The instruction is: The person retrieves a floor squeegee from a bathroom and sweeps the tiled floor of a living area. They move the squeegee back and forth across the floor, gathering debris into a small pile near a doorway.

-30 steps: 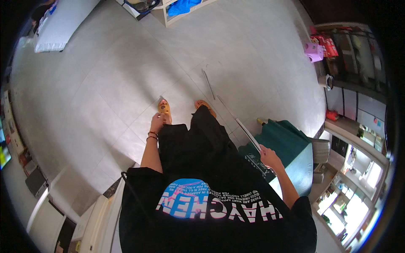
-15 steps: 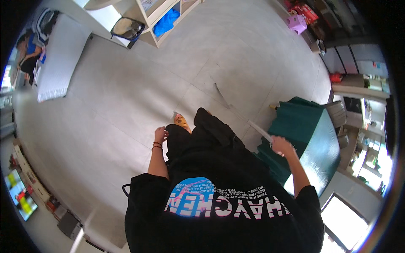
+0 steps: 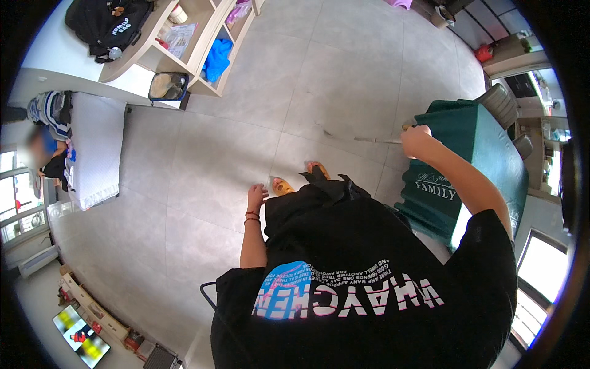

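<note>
My right hand (image 3: 418,140) is closed round a long pale pole (image 3: 378,140), beside the green-covered table. The pole slants down to the floor on the left, and a thin dark strip (image 3: 330,133) shows on the floor beyond its faint far end. What head the pole has, if any, I cannot make out. My left hand (image 3: 257,195) hangs in front of my left leg, fingers loosely apart, with nothing in it; bracelets circle the wrist. Yellow slippers (image 3: 281,186) are on my feet, on the grey tiled floor (image 3: 215,157).
At right stands the table with a dark green cloth (image 3: 439,178), chairs (image 3: 499,104) behind it. Ahead left are a shelf unit (image 3: 196,58), a black backpack (image 3: 110,27) and a dark-rimmed bin (image 3: 168,87). A person (image 3: 52,154) sits by a white-covered bed (image 3: 97,147) at left.
My right hand has swung forward, away from my body, and the pole now lies flatter across the view. The view has shifted, showing more of the shelf and backpack. Both slippers now show.
</note>
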Motion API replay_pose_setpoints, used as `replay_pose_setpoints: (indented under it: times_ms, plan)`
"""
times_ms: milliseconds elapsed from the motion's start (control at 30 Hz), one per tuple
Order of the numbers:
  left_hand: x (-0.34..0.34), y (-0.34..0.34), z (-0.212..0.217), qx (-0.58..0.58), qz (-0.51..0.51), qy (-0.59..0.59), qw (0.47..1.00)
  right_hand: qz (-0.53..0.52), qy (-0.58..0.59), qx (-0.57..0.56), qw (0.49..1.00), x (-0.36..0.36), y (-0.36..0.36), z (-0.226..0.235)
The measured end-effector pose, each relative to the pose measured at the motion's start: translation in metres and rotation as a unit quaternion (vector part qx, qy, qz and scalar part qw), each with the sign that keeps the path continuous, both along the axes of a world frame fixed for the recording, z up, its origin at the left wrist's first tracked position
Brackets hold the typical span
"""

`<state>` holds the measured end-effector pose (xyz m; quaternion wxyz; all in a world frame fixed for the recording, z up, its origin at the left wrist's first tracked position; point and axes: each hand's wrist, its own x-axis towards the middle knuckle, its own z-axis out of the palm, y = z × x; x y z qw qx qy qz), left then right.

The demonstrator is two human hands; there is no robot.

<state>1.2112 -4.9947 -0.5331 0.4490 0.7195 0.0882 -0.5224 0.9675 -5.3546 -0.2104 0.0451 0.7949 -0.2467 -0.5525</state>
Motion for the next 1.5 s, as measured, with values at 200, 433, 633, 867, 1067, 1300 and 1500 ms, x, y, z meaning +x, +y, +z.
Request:
replay_pose_setpoints:
  times_ms: [200,433,633,867,1067,1300,1500]
  plan:
    - [-0.026,0.031,-0.012,0.072,0.004,0.047,0.996,-0.031,-0.079,-0.108,0.991,-0.053,-0.034,0.005]
    - [-0.030,0.008,0.005,0.051,0.017,0.025,0.998,-0.074,-0.175,-0.141,0.972,-0.090,-0.042,0.029]
    - [-0.026,-0.010,0.005,0.048,-0.021,-0.005,0.999,-0.139,-0.258,-0.164,0.942,-0.111,-0.042,0.018]
    - [-0.022,-0.010,-0.007,0.044,-0.075,0.023,0.996,-0.214,-0.192,-0.087,0.954,-0.138,-0.014,-0.043]
    - [-0.033,-0.012,0.003,0.049,-0.028,0.015,0.998,-0.231,-0.126,-0.019,0.965,-0.157,-0.015,-0.062]
    - [-0.049,-0.019,-0.010,0.065,-0.059,0.067,0.994,-0.252,-0.146,-0.009,0.957,-0.175,-0.023,-0.065]
    - [-0.057,-0.051,-0.001,0.048,-0.081,0.035,0.995,-0.230,-0.247,-0.044,0.940,-0.185,-0.022,-0.037]
